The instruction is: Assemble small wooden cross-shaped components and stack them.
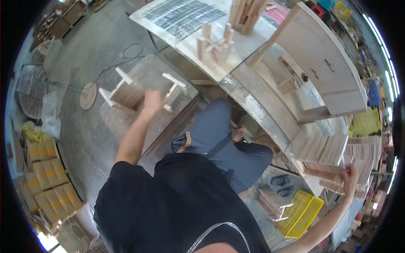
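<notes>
My left hand (154, 101) is over a low board-topped platform (126, 67), between a stack of brown wooden slats (127, 96) and a white-edged, H-shaped wooden piece (174, 85). Its fingers are curled and partly hidden, so whether they hold anything does not show. Stretched far out to the right, my right hand (349, 179) has its fingers closed at the end of a wooden slat (337, 170), beside stacked slats (318, 147) at the bench's end. White end pieces (123, 76) stand around the brown stack on the platform.
A workbench (253, 105) runs diagonally ahead, carrying a wooden frame assembly (215, 48) and a tall panel (320, 63). A yellow crate (300, 213) and dark slippers (282, 185) are on the floor at right. At left are a fan (38, 90) and cartons (50, 177).
</notes>
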Demonstrator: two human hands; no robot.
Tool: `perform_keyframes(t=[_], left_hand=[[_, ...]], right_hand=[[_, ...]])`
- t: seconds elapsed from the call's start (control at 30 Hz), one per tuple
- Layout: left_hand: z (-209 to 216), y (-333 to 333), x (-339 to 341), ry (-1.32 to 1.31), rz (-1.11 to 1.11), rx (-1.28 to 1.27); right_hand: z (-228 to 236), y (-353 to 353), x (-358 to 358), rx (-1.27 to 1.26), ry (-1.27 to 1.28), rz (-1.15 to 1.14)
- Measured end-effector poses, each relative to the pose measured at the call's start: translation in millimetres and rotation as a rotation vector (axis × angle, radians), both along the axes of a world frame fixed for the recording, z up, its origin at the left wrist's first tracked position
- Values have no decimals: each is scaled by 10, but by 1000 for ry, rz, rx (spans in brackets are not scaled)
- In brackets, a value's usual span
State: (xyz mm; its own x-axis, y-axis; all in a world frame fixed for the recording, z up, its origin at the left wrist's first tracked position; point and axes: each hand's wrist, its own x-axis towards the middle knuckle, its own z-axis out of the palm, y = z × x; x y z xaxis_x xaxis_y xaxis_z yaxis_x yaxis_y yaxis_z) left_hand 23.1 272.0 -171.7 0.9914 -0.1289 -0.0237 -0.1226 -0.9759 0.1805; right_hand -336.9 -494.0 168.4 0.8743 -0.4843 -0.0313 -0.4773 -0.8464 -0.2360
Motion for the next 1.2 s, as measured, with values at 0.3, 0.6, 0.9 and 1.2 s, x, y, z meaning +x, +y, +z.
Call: perform_keyframes(t=[0.3, 0.6, 0.9, 1.2], left_hand=[[-990, 274, 229, -48, -245, 261], [-811, 372, 426, -115, -8, -153], [66, 252, 92, -193, 29, -447], [344, 258, 116, -155, -121, -713]], right_hand=[[-208, 311, 97, -155, -41, 36], [37, 563, 241, -215, 88, 41], [-190, 518, 113, -390, 85, 110], [-277, 433, 243, -439, 103, 122]])
